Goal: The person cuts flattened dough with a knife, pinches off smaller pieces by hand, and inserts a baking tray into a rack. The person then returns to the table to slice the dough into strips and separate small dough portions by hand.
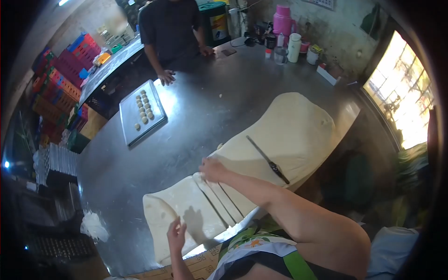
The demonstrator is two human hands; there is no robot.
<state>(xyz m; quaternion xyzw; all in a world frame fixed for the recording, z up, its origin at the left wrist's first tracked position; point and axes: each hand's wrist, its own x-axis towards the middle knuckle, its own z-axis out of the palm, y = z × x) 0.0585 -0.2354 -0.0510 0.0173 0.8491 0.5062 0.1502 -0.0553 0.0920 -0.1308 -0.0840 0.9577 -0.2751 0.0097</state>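
Note:
A large sheet of pale dough (298, 126) lies on the steel table, cut across near its middle into narrow dough strips (218, 198). My right hand (213, 170) is at the far end of these strips, its fingers curled on the end of one. Closer to me, my left hand (176, 236) hovers beside the left dough piece (161, 212), fingers apart and holding nothing. Its shadow falls on the dough. A long knife (269, 161) with a dark handle rests on the right part of the sheet.
A metal tray (128, 123) holds several small dough balls. White flour (94, 226) is heaped at the table's left. Across the table (186, 116) stands a person (170, 32) with both hands on its edge. A pink thermos (282, 21) and jars line the back right.

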